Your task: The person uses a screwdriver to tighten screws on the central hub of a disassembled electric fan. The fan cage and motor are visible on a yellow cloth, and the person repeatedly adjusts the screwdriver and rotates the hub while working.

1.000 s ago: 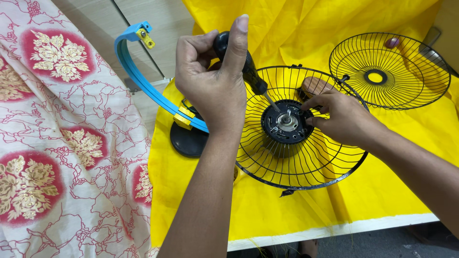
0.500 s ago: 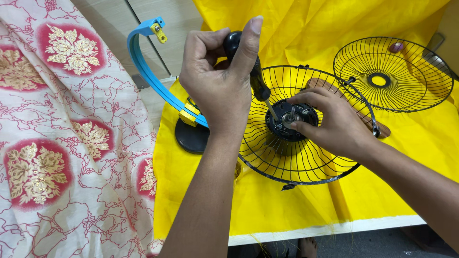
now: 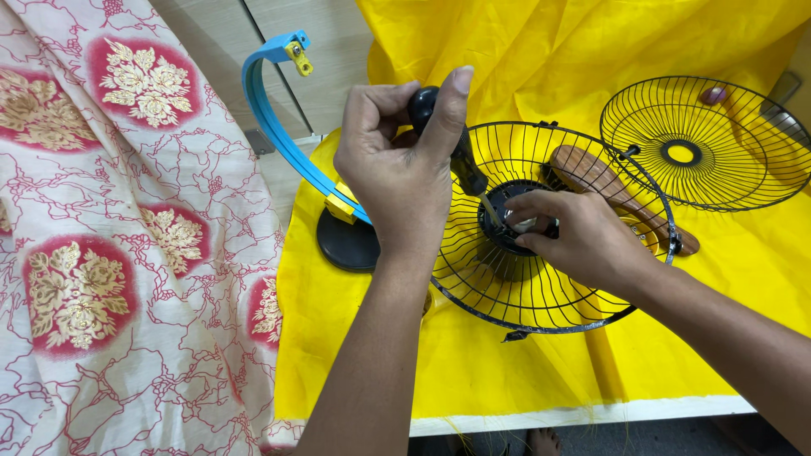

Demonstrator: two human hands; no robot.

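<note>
The left hand [image 3: 397, 173] grips a black-handled screwdriver [image 3: 448, 139], tip at the hub of the black fan guard [image 3: 549, 295] on the yellow cloth [image 3: 507, 371], while the right hand [image 3: 574, 241] pinches that hub.

The grille [image 3: 541, 295] at centre and the second grille [image 3: 693, 152] at upper right are thin black wire — glossy. The cloth [image 3: 507, 371] beneath is matt yellow fabric, creased. The screwdriver [image 3: 448, 139] has a smooth black plastic handle; the arc [image 3: 279, 143] at upper left is glossy blue plastic.
</note>
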